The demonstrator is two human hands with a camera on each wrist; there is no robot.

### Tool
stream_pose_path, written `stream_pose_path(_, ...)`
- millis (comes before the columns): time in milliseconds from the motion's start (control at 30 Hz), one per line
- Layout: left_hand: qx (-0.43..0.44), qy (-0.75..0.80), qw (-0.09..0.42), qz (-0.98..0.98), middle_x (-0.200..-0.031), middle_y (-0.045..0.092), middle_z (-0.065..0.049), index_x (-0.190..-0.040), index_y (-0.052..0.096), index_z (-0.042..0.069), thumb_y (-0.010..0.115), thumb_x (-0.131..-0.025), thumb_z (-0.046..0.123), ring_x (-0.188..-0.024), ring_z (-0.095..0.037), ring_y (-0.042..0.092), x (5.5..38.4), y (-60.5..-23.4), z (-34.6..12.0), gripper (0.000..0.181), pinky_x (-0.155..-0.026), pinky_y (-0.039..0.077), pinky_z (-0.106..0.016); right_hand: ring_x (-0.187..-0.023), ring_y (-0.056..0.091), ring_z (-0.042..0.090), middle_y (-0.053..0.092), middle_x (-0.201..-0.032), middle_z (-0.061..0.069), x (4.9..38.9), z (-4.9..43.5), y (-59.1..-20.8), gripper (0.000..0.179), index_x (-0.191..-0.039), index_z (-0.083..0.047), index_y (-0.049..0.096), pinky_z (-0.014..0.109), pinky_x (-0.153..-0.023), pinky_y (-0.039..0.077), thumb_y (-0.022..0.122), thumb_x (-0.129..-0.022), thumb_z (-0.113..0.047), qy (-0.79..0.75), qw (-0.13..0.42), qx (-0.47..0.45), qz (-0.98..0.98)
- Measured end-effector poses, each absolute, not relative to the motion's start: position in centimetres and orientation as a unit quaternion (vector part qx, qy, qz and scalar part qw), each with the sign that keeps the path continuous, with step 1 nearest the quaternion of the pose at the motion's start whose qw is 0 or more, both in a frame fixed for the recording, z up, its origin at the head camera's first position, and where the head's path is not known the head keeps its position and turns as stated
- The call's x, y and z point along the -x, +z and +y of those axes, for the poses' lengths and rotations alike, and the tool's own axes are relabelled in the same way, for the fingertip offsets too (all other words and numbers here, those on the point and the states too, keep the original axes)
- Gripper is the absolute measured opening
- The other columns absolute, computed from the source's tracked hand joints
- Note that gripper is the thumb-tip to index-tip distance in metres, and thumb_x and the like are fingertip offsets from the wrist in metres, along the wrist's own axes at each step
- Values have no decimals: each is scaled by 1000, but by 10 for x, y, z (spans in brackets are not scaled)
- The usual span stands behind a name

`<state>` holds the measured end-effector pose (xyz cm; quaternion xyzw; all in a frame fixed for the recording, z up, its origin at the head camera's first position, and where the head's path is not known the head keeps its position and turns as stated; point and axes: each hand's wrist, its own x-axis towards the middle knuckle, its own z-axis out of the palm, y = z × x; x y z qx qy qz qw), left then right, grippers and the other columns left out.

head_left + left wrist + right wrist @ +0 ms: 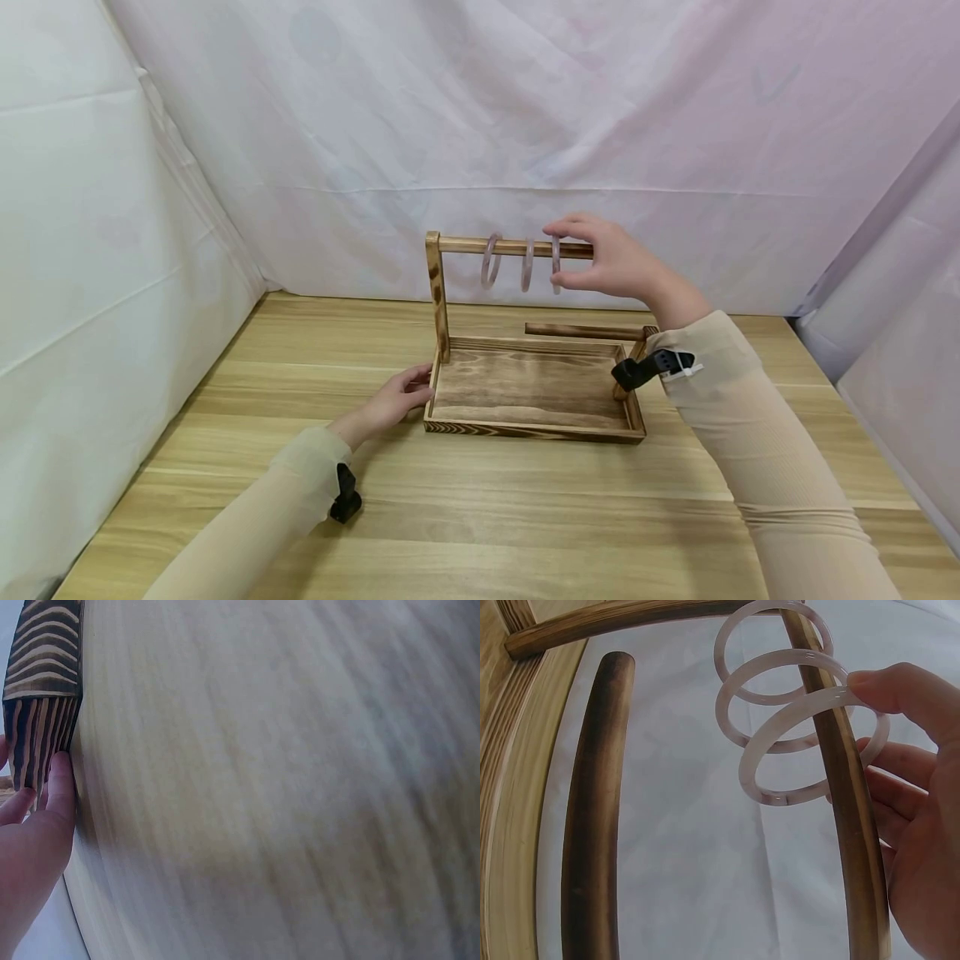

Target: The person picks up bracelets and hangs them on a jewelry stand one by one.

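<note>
A brown wooden bangle stand has a tray base and an upper bar on a left post. Three pale pinkish bangles hang round that bar. My right hand pinches the rightmost bangle between thumb and fingers, close to the bar's free end. The middle bangle and the left bangle hang untouched. At the tray's left end, my left hand touches the outer wall with its fingertips. The left wrist view shows those fingers against the striped end face.
A lower bar reaches left from a short post on the tray's right side, below my right forearm. Under the stand is a light wood table. White cloth hangs behind and at both sides.
</note>
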<state>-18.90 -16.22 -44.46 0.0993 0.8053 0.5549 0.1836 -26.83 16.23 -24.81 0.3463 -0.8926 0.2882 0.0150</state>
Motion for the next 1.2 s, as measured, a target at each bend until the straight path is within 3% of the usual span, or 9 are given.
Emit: stream_pose_path(1200, -101, 555, 182, 806, -143, 33, -30, -145, 18, -9, 43, -99, 9, -130, -43, 37, 190, -442, -162, 55, -106, 37, -49, -133, 37, 32, 41, -144, 15, 272, 163, -248, 72, -142, -8, 41, 49, -110, 31, 74, -80, -24, 231, 12, -340, -912)
